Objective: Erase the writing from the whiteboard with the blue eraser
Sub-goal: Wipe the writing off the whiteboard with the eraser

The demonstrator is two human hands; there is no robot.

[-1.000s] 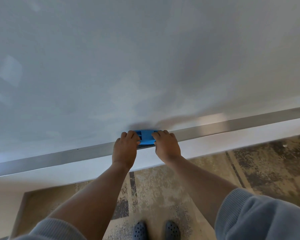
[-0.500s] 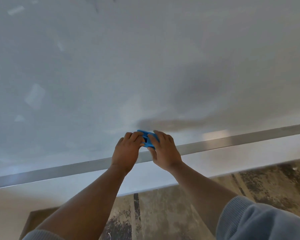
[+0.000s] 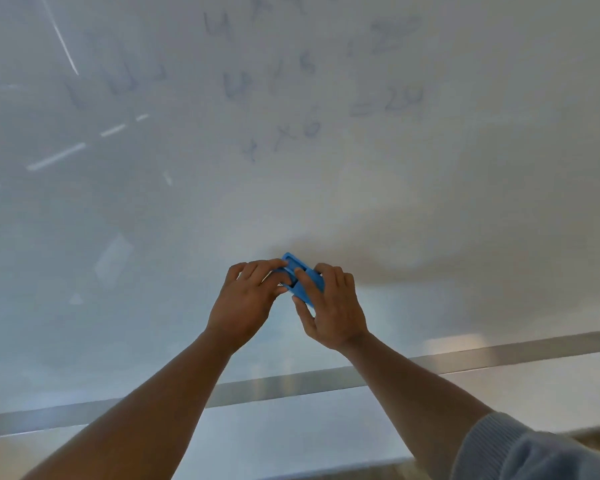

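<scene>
A large whiteboard (image 3: 430, 202) fills most of the view. Faint, blurred blue writing (image 3: 291, 84) is spread over its upper middle part. The blue eraser (image 3: 300, 271) is tilted in front of the lower board, held between both hands. My left hand (image 3: 246, 299) grips its left end with the fingers on top. My right hand (image 3: 329, 306) grips its right end, with the thumb below it. Most of the eraser is hidden by the fingers.
A silver frame strip (image 3: 499, 351) runs along the board's bottom edge, with a white wall band (image 3: 291, 431) under it. A sliver of patterned floor (image 3: 596, 431) shows at the lower right. Light reflections streak the board's left side.
Both hands have lifted the eraser from the bottom frame strip up onto the board. The view has tilted upward, so the writing has come into sight and the floor has mostly dropped out.
</scene>
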